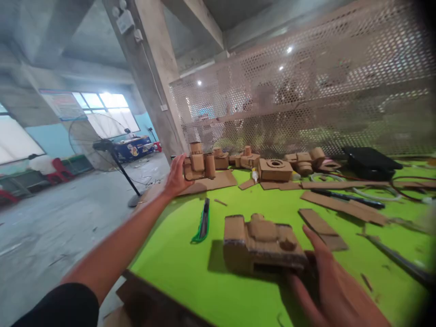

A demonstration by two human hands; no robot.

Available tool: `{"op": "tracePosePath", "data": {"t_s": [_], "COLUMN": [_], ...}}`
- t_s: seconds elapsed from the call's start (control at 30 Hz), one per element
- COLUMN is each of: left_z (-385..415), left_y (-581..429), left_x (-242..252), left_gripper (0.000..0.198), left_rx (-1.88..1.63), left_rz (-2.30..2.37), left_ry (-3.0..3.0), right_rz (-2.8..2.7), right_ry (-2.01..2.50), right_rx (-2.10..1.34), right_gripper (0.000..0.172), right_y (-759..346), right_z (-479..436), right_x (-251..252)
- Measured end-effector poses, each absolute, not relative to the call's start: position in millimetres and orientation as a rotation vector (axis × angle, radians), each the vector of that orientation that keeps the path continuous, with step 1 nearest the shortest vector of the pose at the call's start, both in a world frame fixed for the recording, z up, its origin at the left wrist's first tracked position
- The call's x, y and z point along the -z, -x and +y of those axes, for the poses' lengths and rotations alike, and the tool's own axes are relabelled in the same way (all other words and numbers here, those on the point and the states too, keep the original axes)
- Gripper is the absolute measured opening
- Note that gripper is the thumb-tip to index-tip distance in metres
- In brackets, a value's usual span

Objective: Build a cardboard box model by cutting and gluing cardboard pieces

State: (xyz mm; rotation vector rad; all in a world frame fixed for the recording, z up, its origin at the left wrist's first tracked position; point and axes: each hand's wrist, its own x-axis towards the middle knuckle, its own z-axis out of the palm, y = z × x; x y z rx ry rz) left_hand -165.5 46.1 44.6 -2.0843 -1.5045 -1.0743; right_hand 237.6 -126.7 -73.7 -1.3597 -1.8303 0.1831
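Right hand [327, 284] is gripping the cardboard block model [265, 247] by its right end, thumb and fingers partly spread around it; the model is sitting low over the near tabletop [163, 259], contact unclear. Left hand [177, 177] is curling around the left side of the cylinder model [198, 164] at the table's far left; whether that one is being lifted, cannot tell. Both are looking light, fairly stiff, not slippery, likely crushable at raised parts and glued seams; the broad ends are probably offering the safest hold. Green cutter [203, 222] is lying between the hands, cardboard strips [344, 206] are littering the right side. Perforated screen [306, 95] is standing behind; fan [119, 168] and concrete pillar [155, 68] are rising on the left.
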Motion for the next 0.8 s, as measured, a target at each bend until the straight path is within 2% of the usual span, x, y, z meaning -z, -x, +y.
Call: {"op": "tracePosePath", "data": {"t_s": [0.13, 0.23, 0.37, 0.57, 0.8], "left_z": [-26, -83, -142, -179, -185], "left_y": [145, 135, 118, 88, 80], "left_x": [-38, -32, -13, 32, 47], "left_gripper": [0.110, 0.107, 0.108, 0.103, 0.102], "left_rx": [1.047, 1.036, 1.292, 2.019, 2.107], "left_rz": [-1.377, -1.343, -1.434, -1.813, -1.850], "left_ry": [2.104, 2.067, 1.943, 1.589, 1.547], "right_rz": [-1.855, -1.937, -2.042, -2.024, -1.999], "right_ry": [1.516, 1.598, 1.659, 1.733, 1.741], "right_rx": [-0.153, -0.139, -0.117, -0.138, -0.142], "right_gripper": [0.065, 0.050, 0.032, 0.023, 0.024], "right_y": [-233, -230, -230, -229, -234], "right_z": [-133, -136, -141, -147, -147], "right_x": [56, 49, 37, 19, 17]}}
